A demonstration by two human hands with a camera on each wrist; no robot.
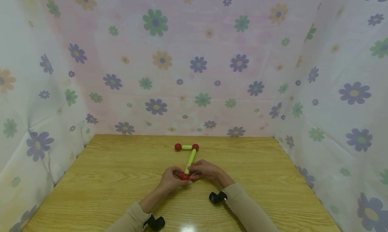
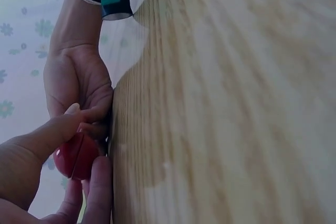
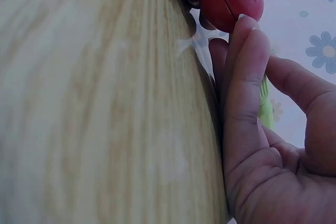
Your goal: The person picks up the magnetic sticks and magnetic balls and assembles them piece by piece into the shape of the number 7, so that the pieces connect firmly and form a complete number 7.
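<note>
A figure of red balls joined by yellow-green rods lies on the wooden table in the head view. A short rod links the far left ball to the corner ball. From that corner a longer rod slants toward the person, ending at the near red ball. My left hand pinches this near ball, which has a seam around it. Just beside it, my right hand grips the longer rod by its near end, with fingertips at the ball.
The wooden table meets flower-printed cloth at the back and both sides. Black wrist devices sit below each cuff, one at the left wrist and one at the right wrist.
</note>
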